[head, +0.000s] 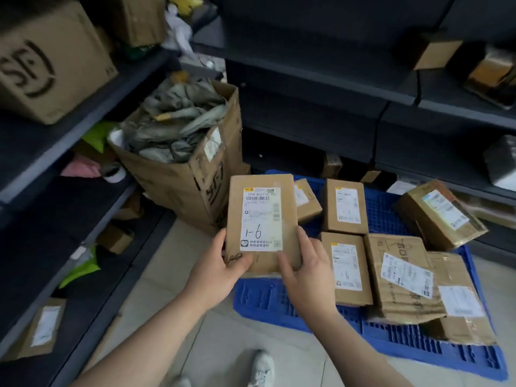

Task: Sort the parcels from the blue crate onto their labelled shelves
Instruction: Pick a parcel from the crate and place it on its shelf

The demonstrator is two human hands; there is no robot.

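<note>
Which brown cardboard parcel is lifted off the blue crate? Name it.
The brown cardboard parcel handwritten "1-6", gripped by left hand and right hand; the others lie on the blue plastic crate.

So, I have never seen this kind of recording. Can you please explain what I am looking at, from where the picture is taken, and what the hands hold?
There is no machine here. A person wears one camera on the head, so the single picture looks forward and down at their own two bare hands. The left hand and right hand together grip the lower end of a cardboard parcel. Its white label has "1-6" handwritten on it. Behind it, a blue crate lies on the tiled floor with several more cardboard parcels, among them another parcel marked "1-6". Dark shelves stand around. On the left, an open carton is stuffed with grey bags.
</note>
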